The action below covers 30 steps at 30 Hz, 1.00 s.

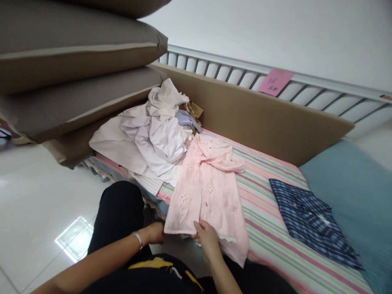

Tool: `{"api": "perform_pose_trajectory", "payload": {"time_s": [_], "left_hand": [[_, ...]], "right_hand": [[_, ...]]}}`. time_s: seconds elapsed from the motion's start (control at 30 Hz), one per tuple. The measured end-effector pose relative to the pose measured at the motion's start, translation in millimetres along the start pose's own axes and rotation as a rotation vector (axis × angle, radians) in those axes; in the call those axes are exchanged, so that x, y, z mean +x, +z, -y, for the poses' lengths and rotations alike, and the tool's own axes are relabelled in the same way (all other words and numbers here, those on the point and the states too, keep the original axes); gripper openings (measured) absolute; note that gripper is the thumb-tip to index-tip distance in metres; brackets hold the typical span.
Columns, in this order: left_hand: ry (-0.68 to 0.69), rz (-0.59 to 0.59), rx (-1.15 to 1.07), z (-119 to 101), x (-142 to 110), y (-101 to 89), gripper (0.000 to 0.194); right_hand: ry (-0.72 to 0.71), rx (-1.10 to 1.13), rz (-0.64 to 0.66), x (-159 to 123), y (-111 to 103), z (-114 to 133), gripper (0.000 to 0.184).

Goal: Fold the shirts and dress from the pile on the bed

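A pale pink shirt (211, 183) with cut-out flower embroidery lies spread on the striped sheet, its hem toward me. One sleeve is folded across its upper part. My left hand (155, 233), with a silver bracelet at the wrist, pinches the hem's left corner. Farther right along the same hem, my right hand (206, 233) grips the edge between thumb and fingers. Part of the hem right of that hand hangs down over the bed's edge, with some white lace showing.
White and pale lilac clothes (153, 134) lie heaped behind left. Thick brown cushions (76, 94) are stacked at left. A folded blue plaid garment (309, 216) rests at right on the striped sheet (263, 212). A brown panel (245, 106) and white railing (223, 73) bound the back.
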<state>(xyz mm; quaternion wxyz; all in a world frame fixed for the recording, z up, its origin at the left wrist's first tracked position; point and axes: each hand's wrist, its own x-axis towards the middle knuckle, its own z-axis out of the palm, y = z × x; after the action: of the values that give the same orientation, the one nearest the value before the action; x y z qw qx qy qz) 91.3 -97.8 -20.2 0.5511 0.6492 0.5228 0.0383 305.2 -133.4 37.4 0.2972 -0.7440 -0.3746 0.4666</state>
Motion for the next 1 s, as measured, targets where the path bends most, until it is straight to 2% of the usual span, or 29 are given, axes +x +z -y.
{"api": "perform_pose_trajectory", "payload": {"time_s": [0.13, 0.2, 0.27, 0.37, 0.43, 0.47, 0.57, 0.63, 0.7, 0.77, 0.87, 0.93, 1.0], "left_hand": [[-0.065, -0.09, 0.054, 5, -8, -6.2, 0.01], [-0.044, -0.152, 0.026, 0, -7, -14.4, 0.034], [0.019, -0.155, -0.081, -8, -3, -20.3, 0.053], [0.156, -0.097, -0.402, -18, 6, -20.6, 0.063], [0.171, -0.086, -0.535, -18, 14, -16.5, 0.058], [0.146, -0.092, -0.531, -17, 18, -13.9, 0.055], [0.073, -0.082, -0.387, -11, 23, -8.6, 0.04], [-0.002, -0.008, -0.23, -11, 18, -11.4, 0.026], [-0.109, 0.075, -0.021, -21, 6, -22.6, 0.017], [-0.091, 0.077, 0.155, -42, -5, -42.4, 0.01], [0.237, -0.12, 0.262, -85, -8, -78.0, 0.01], [0.409, -0.299, 0.288, -112, 5, -96.5, 0.02], [0.509, -0.467, 0.326, -131, 28, -107.1, 0.028]], "right_hand": [[0.002, -0.03, 0.003, 2, 0, -1, 0.018], [-0.002, -0.039, 0.0, 2, 0, -1, 0.017], [-0.013, -0.046, -0.009, 1, 1, -2, 0.017], [-0.038, -0.051, -0.034, 1, 2, -4, 0.017], [-0.06, -0.078, -0.059, 4, 4, -8, 0.017], [-0.071, -0.106, -0.076, 6, 4, -11, 0.018], [-0.097, -0.197, -0.121, 11, 5, -17, 0.02], [-0.094, -0.225, -0.111, 12, 1, -19, 0.018], [-0.095, -0.21, -0.083, 11, -10, -17, 0.014], [-0.119, -0.153, -0.09, 11, -29, -11, 0.014], [-0.128, -0.017, -0.178, 20, -68, 7, 0.018], [-0.089, 0.069, -0.253, 32, -97, 24, 0.02], [-0.065, 0.136, -0.311, 46, -123, 42, 0.023]]}}
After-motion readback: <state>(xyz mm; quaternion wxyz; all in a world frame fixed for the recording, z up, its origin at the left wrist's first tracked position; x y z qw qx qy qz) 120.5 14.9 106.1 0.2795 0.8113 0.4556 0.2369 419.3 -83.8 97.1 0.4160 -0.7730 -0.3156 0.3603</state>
